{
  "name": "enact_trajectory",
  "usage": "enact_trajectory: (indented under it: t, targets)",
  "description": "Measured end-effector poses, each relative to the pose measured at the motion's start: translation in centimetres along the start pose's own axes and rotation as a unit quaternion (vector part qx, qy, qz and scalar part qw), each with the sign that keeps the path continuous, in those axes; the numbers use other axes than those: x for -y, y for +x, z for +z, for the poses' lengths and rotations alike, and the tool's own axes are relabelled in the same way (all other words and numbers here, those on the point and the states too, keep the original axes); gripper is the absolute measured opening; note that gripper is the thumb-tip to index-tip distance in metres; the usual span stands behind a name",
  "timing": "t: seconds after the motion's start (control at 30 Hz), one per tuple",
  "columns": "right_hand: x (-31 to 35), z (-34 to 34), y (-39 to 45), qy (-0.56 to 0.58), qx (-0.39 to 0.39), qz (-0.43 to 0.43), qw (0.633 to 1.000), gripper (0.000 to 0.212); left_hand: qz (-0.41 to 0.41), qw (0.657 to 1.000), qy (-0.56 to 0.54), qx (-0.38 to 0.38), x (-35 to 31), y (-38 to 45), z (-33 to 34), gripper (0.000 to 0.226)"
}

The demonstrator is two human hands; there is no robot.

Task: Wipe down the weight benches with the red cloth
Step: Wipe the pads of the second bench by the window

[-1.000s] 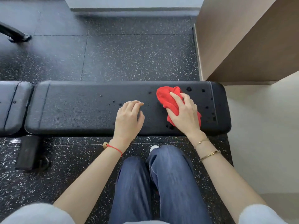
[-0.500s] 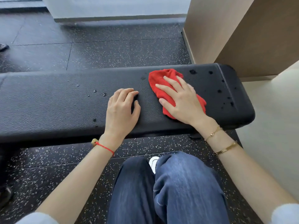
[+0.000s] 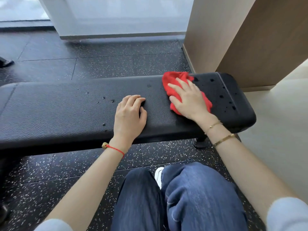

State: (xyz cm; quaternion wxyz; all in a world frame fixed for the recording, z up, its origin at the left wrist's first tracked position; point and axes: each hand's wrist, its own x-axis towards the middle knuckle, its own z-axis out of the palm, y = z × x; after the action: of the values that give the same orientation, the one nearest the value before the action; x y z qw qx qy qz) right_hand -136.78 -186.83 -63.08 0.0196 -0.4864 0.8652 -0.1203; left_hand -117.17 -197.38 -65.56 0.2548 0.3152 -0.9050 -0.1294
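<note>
Bench: a black padded weight bench (image 3: pixel 70 110) runs across the view, its right end close to a tan wall corner (image 3: pixel 233 39).
Cloth: the red cloth (image 3: pixel 173 80) lies bunched on the bench top near the right end, reaching the far edge of the pad.
Right hand: the right hand (image 3: pixel 188 100) lies flat on the cloth, fingers straight and spread, pressing it onto the pad rather than gripping it.
Left hand: the left hand (image 3: pixel 129 115) rests on the bench just left of the cloth, not touching it, holding nothing; fingers bent at the tips, palm down.
Droplets: dark wet spots (image 3: pixel 221 96) dot the pad right of the cloth; a few more spots (image 3: pixel 104 98) sit left of the left hand.
Wrists: a red string bracelet (image 3: pixel 115 149) on the left, two gold bracelets (image 3: pixel 223 140) on the right.
Floor: black speckled rubber floor (image 3: pixel 103 64).
Legs: blue jeans (image 3: pixel 191 197) fill the bottom of the view.
</note>
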Motion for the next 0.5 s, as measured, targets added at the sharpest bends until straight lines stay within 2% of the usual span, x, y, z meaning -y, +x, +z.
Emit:
enact_trajectory:
  t: [0.1, 0.17, 0.3, 0.4, 0.5]
  targets:
    - [1.9, 0.8, -2.1, 0.004, 0.014, -0.086, 0.996, 0.051, 0.005, 1.0, -0.006, -0.009, 0.1, 0.1, 0.0, 0.028]
    - [0.6, 0.4, -3.4, 0.022, 0.016, -0.102, 0.994, 0.052, 0.007, 1.0, -0.009, -0.011, 0.2, 0.1, 0.0, 0.027]
    - [-2.5, -0.3, -1.7, 0.003, -0.001, -0.039, 0.999, 0.05, 0.004, 1.0, -0.012, -0.016, 0.3, 0.0, 0.1, 0.028]
    - [-1.0, 0.0, 1.6, -0.006, -0.011, 0.013, 1.0, 0.051, -0.002, 1.0, -0.012, -0.013, 0.1, 0.1, 0.1, 0.027]
    - [1.5, 0.7, 2.0, 0.005, 0.006, -0.033, 0.999, 0.052, -0.003, 1.0, -0.014, -0.014, 0.1, 0.2, 0.0, 0.027]
